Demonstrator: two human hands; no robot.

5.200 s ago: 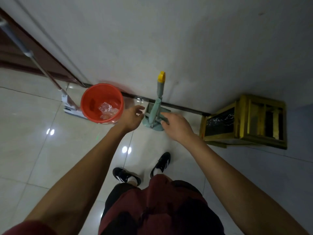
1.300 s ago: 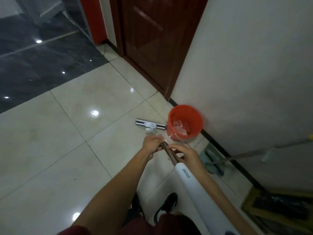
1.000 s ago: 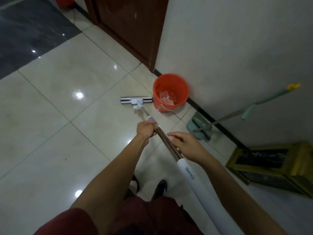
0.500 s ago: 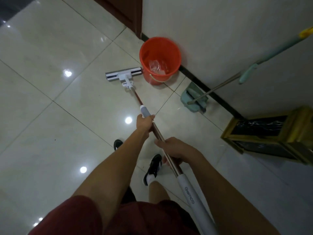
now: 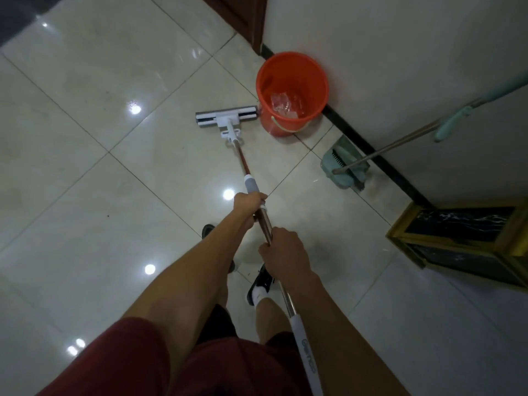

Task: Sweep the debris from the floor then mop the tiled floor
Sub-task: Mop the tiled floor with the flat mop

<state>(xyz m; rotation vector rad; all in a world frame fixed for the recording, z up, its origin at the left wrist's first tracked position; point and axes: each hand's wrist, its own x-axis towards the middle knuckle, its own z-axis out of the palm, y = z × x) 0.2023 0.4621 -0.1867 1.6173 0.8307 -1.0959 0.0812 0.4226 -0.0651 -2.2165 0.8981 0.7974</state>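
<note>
I hold a long mop with both hands. Its white flat head (image 5: pixel 227 119) lies on the glossy beige tiled floor (image 5: pixel 85 144), just left of the orange bucket (image 5: pixel 267 81). My left hand (image 5: pixel 248 203) grips the mop's pole below the grey collar (image 5: pixel 251 184). My right hand (image 5: pixel 283 254) grips the reddish metal shaft (image 5: pixel 265 222) lower down, above the white handle sleeve (image 5: pixel 304 338). The teal broom and dustpan (image 5: pixel 344 164) lean against the wall on the right.
The orange bucket holds crumpled clear plastic (image 5: pixel 283 102). A dark skirting strip (image 5: pixel 371 155) runs along the white wall. A gold-framed black box (image 5: pixel 463 241) stands at the right. A brown door (image 5: pixel 240 15) is at the top. My feet (image 5: pixel 261 284) stand below my hands.
The broom and dustpan were left against the wall and I took up the mop. Over the last second the mop head has stayed beside the bucket while my view tilted down and I stepped back.
</note>
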